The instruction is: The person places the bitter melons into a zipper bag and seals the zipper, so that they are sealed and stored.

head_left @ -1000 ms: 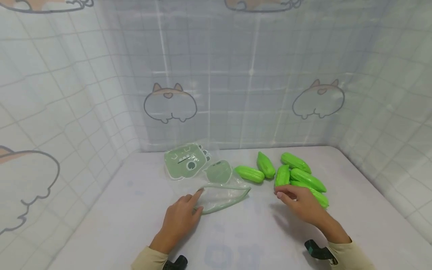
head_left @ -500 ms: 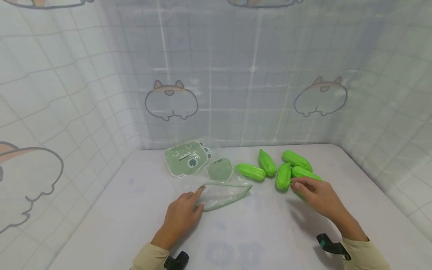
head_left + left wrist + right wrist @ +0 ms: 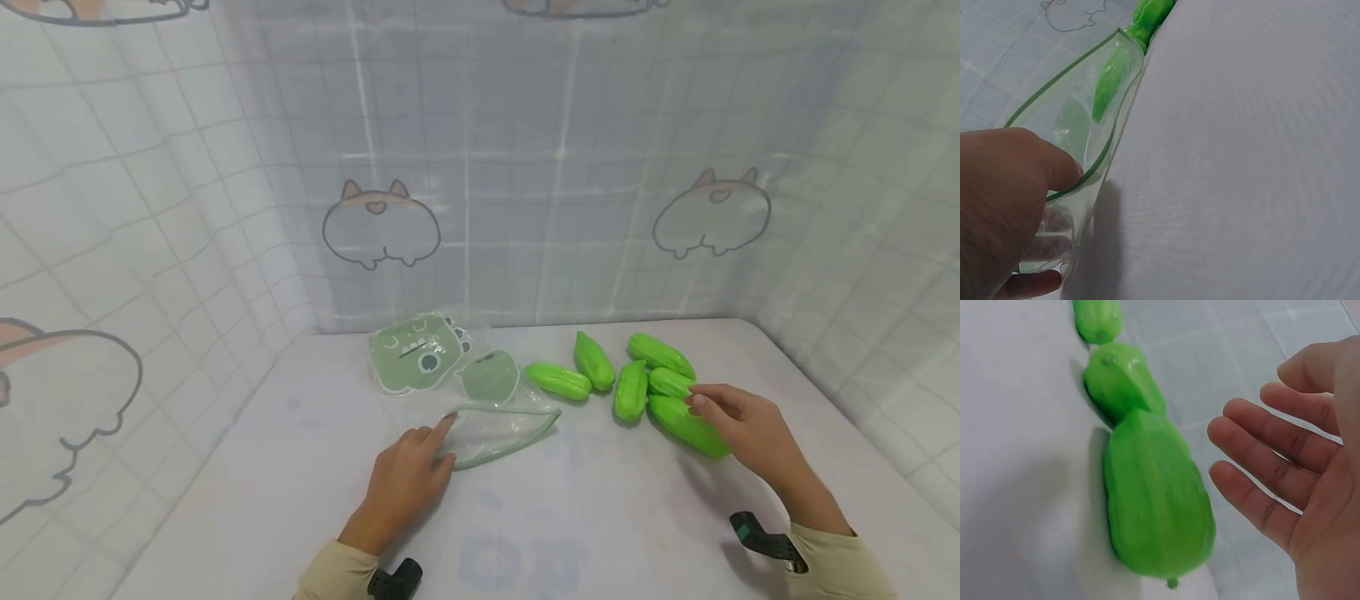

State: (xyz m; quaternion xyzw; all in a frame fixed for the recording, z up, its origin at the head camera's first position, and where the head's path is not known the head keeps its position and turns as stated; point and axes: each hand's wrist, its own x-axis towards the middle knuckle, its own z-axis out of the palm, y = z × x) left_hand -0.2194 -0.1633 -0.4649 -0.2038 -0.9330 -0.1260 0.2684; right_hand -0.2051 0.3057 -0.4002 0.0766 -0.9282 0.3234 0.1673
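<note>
From here, the near desk (image 3: 585, 508) leaves a way between left hand (image 3: 405, 475) and right hand (image 3: 761, 433); farther back, the clear bag (image 3: 491, 379) and green gourds (image 3: 631, 392) obstruct it, patterned curtain (image 3: 517, 167) behind.

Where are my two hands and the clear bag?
Left hand (image 3: 405, 473): head view, back of the hand.
Right hand (image 3: 757, 432): head view, back of the hand.
Clear bag (image 3: 491, 378): head view, its rounded green patch.
</note>
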